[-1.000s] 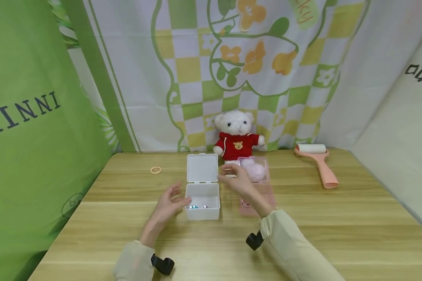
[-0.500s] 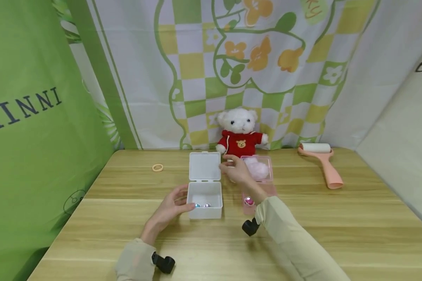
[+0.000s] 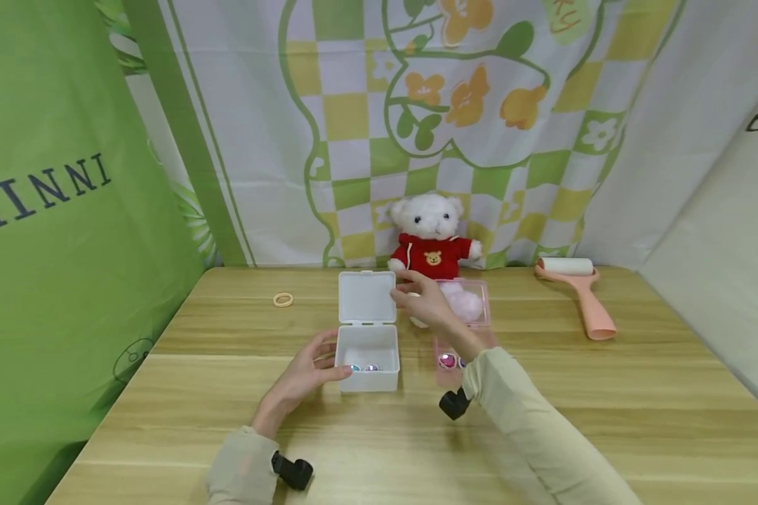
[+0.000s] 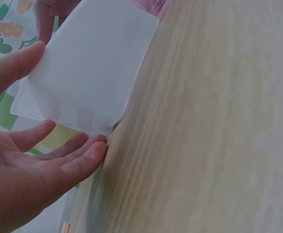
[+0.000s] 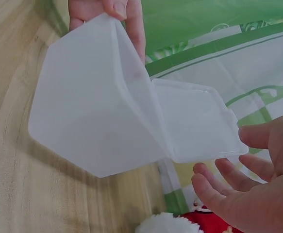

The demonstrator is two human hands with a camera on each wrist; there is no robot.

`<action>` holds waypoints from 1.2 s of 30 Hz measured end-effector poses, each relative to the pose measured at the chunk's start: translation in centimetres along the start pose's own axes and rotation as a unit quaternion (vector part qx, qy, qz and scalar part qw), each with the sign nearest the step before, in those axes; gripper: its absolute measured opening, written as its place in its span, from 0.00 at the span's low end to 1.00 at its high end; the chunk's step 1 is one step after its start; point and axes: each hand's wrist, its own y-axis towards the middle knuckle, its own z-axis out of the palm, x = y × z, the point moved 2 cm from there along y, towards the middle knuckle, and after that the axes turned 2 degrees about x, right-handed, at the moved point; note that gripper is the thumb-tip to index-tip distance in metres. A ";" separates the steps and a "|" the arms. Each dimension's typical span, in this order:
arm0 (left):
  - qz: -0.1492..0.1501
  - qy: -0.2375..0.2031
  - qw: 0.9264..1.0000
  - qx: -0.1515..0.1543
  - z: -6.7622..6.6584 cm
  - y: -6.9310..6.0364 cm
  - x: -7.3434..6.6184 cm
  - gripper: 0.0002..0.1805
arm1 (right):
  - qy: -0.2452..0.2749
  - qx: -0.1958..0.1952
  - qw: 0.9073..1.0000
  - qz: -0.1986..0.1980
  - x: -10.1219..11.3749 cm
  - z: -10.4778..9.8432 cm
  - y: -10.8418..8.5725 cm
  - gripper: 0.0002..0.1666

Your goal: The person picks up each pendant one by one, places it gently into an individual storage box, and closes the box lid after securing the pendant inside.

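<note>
A small white plastic box [image 3: 369, 382] stands on the table with its lid [image 3: 366, 298] swung back. Inside lie a blue gem [image 3: 355, 367] and a purple gem [image 3: 371, 367]. My left hand [image 3: 302, 370] holds the box at its left side, thumb at the front corner and fingers along the wall. At the lid's right edge is my right hand [image 3: 424, 305], thumb touching the rim and fingers loosely bent beside it in the right wrist view. A pink case [image 3: 447, 379] stands open under the right forearm, showing a magenta gem [image 3: 447, 361]; the sleeve hides part of it.
Pink fluff [image 3: 464, 303] sits in the pink case's lid. Behind is a white teddy bear [image 3: 428, 217] in a red hoodie. A lint roller [image 3: 584, 301] lies to the right, a yellow ring [image 3: 283, 300] to the left. A patterned curtain [image 3: 347, 119] hangs behind the table.
My left hand has closed in on the white box and now holds its side. My right hand has moved slightly and now touches the lid's edge. The head view has shifted a little.
</note>
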 end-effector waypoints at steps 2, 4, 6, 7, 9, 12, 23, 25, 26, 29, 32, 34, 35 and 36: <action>0.000 0.001 1.000 -0.002 0.0 -0.1 0.0 0.41 | -0.007 0.002 1.000 -0.008 0.3 0.0 -0.4 0.28; -0.002 0.001 1.000 -0.003 0.0 -0.1 -0.1 0.41 | -0.011 0.008 1.000 -0.020 0.5 -0.1 -0.9 0.27; -0.005 0.002 1.000 -0.006 0.0 -0.1 -0.2 0.41 | -0.014 0.010 0.999 -0.032 0.7 -0.1 -1.6 0.25; -0.005 0.002 1.000 -0.007 0.1 -0.1 -0.2 0.41 | -0.014 0.010 0.999 -0.036 0.8 0.0 -2.1 0.23; -0.007 0.001 1.000 -0.010 0.1 -0.1 -0.2 0.41 | -0.010 0.007 0.999 -0.042 0.8 0.2 -3.1 0.20; -0.003 0.004 1.000 -0.012 0.1 -0.1 -0.2 0.42 | -0.001 -0.014 0.999 -0.042 0.6 1.0 -4.8 0.16; -0.039 -0.117 0.992 0.008 -1.2 -0.5 0.5 0.30 | 0.053 -0.065 0.996 -0.016 -2.5 4.1 -9.3 0.09; -0.032 -0.111 0.993 0.023 -1.2 -0.5 0.4 0.30 | 0.062 -0.063 0.996 -0.013 -2.9 4.3 -9.5 0.09; -0.028 -0.103 0.994 0.028 -1.1 -0.5 0.3 0.30 | 0.065 -0.063 0.996 -0.012 -3.1 4.4 -9.6 0.09; -0.019 -0.076 0.997 0.025 -0.9 -0.5 0.1 0.30 | 0.061 -0.066 0.996 -0.013 -3.4 4.6 -9.6 0.11; -0.019 -0.059 0.998 0.009 -0.6 -0.5 -0.1 0.30 | 0.047 -0.070 0.996 -0.016 -3.7 4.7 -9.6 0.11; -0.020 -0.056 0.998 -0.001 -0.5 -0.5 -0.1 0.30 | 0.037 -0.073 0.997 -0.017 -3.9 4.7 -9.5 0.11; -0.021 -0.055 0.998 -0.004 -0.5 -0.5 -0.1 0.30 | 0.033 -0.074 0.997 -0.016 -4.0 4.8 -9.5 0.11; -0.022 -0.054 0.998 -0.006 -0.5 -0.5 -0.1 0.29 | 0.033 -0.076 0.996 -0.013 -4.1 4.8 -9.4 0.10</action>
